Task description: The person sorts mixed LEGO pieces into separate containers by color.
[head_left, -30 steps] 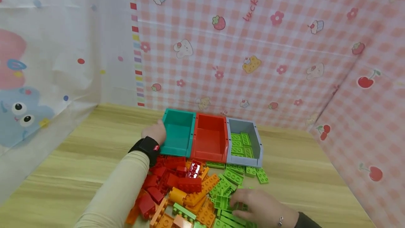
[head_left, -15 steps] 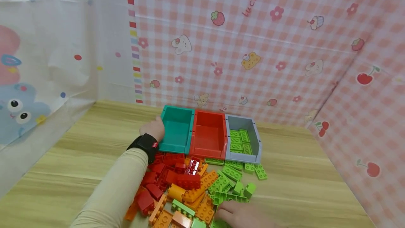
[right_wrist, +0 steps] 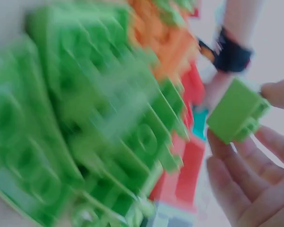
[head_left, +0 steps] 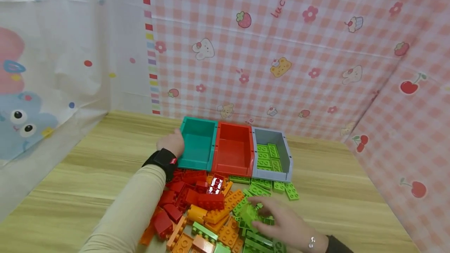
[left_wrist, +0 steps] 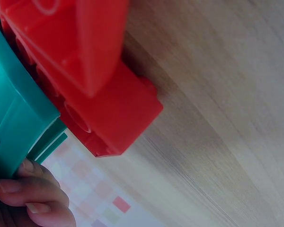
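My left hand holds the left side wall of the teal bin; in the left wrist view its fingers curl at the bin's edge. Over the green part of the pile, my right hand pinches a light green toy building block between thumb and fingers. Beneath it lie several green blocks, blurred in the right wrist view. Red blocks sit against the teal bin, close to my left hand.
A red bin adjoins the teal one. The grey bin beside it holds several green blocks. Red blocks and orange blocks are heaped in front on the wooden table. Patterned cloth hangs behind.
My right hand dipped toward the near green blocks, then came back up and now pinches a light green block. My left hand has stayed on the teal bin.
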The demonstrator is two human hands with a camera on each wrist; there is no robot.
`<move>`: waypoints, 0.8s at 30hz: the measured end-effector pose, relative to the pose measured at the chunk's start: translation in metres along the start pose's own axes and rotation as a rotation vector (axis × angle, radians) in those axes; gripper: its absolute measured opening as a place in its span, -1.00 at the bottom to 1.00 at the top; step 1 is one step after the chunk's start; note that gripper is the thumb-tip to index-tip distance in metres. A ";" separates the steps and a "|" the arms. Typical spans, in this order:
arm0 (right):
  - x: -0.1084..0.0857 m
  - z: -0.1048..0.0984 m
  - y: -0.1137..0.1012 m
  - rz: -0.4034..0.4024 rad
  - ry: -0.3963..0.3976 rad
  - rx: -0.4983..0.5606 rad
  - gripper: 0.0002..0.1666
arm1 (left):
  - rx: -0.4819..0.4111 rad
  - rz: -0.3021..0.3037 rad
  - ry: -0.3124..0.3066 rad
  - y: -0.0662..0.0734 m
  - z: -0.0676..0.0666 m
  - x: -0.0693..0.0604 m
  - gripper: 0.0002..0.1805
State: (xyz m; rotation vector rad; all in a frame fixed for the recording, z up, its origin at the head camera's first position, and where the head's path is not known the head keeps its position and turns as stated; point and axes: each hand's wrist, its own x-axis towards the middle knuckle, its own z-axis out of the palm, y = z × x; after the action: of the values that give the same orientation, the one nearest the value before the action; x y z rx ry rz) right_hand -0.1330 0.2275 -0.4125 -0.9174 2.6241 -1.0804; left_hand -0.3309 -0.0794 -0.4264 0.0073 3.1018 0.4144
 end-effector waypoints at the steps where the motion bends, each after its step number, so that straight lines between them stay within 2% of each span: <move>1: 0.002 -0.007 0.003 0.021 0.060 0.034 -0.42 | 0.003 0.000 0.002 0.000 0.000 0.000 -0.63; 3: 0.008 -0.021 0.012 0.041 0.178 0.089 -0.42 | 0.006 0.002 0.002 0.001 0.000 0.000 -0.63; 5: 0.016 -0.037 0.022 0.104 0.268 0.110 -0.42 | 0.011 0.003 -0.003 0.002 -0.003 -0.001 -0.62; 7: 0.026 -0.051 0.035 0.142 0.344 0.084 -0.42 | 0.012 0.003 -0.001 0.001 -0.003 -0.001 -0.62; 10: 0.040 -0.067 0.051 0.217 0.383 -0.008 -0.45 | 0.012 0.003 0.002 0.001 -0.004 -0.001 -0.63; 12: 0.049 -0.073 0.059 0.262 0.386 -0.144 -0.47 | 0.008 0.007 0.002 0.002 -0.005 -0.001 -0.64; 17: 0.065 -0.068 0.078 0.270 0.362 -0.739 -0.60 | 0.004 0.014 0.012 0.001 -0.001 -0.001 -0.63; 19: 0.069 -0.064 0.084 0.271 0.334 -0.925 -0.67 | 0.001 0.013 0.024 0.000 0.000 -0.001 -0.63; 21: 0.072 -0.060 0.088 0.291 0.293 -1.027 -0.73 | -0.005 0.014 0.035 -0.001 0.000 -0.001 -0.64; 24: 0.076 -0.057 0.091 0.316 0.243 -1.107 -0.86 | -0.015 0.013 0.045 -0.002 0.000 -0.002 -0.64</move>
State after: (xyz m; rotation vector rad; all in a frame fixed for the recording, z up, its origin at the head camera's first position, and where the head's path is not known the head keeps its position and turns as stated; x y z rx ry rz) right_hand -0.2583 0.2656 -0.4264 -0.4303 3.3652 0.4646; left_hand -0.3286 -0.0813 -0.4270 0.0178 3.1440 0.4449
